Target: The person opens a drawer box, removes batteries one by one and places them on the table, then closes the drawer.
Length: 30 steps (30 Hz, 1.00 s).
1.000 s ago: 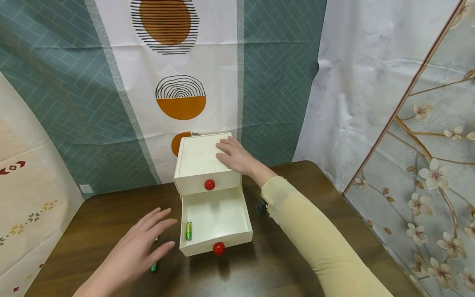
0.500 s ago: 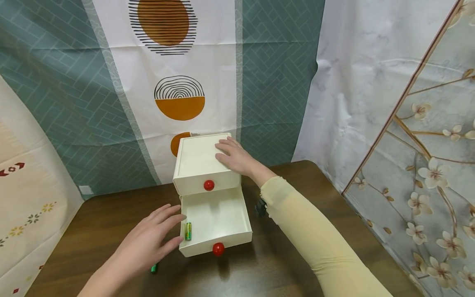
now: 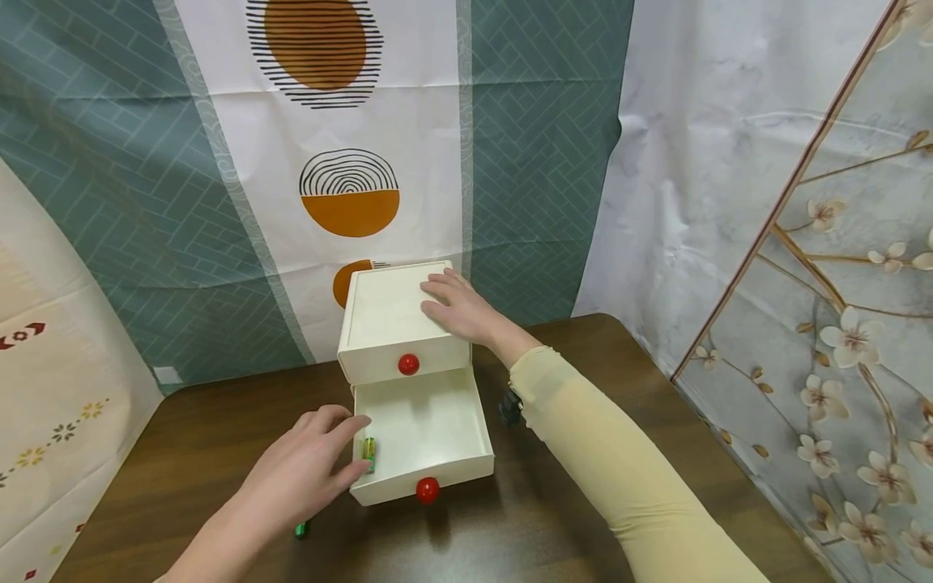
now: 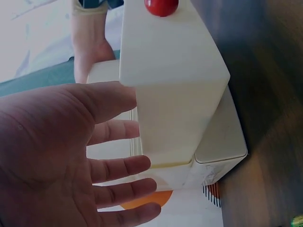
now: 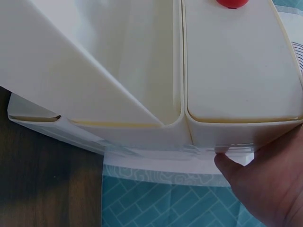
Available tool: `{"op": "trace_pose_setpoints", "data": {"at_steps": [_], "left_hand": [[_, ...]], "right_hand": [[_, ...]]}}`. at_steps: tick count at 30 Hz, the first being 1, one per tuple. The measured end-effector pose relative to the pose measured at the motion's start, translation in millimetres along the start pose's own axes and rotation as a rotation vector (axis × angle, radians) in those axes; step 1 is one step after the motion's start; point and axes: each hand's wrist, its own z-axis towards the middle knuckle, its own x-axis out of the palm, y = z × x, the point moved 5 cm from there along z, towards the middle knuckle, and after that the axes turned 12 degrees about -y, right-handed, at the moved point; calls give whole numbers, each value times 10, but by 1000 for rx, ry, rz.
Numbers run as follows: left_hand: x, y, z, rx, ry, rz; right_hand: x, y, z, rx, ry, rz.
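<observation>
the left hand (image 3: pixel 306 465) is hovering, unclenched, at the white drawer's (image 3: pixel 430 417) nine o'clock side, near a green battery (image 3: pixel 369 455) lying inside toward eight; the right hand (image 3: pixel 466 312), fingers outstretched, is resting at three o'clock on the cabinet top (image 3: pixel 389 304).

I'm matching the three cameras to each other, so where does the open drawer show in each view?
Head: the open drawer is below and slightly left of centre.
Left wrist: upper middle, its red knob at the top edge.
Right wrist: upper left, partly cut off.
Shared landmark: the right hand, in all three views.
</observation>
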Motion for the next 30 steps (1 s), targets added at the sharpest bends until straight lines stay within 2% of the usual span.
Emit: {"op": "trace_pose_setpoints", "data": {"at_steps": [8, 15, 21, 30], "left_hand": [[56, -35, 106, -49, 128, 32], [111, -65, 191, -60, 239, 68], [149, -53, 238, -81, 294, 81], [219, -30, 266, -118, 337, 74]], "right_hand": [[-9, 16, -1, 1, 1, 2], [-6, 4, -2, -1, -2, 0], [-6, 16, -6, 2, 2, 2], [-8, 8, -10, 6, 0, 7]]}}
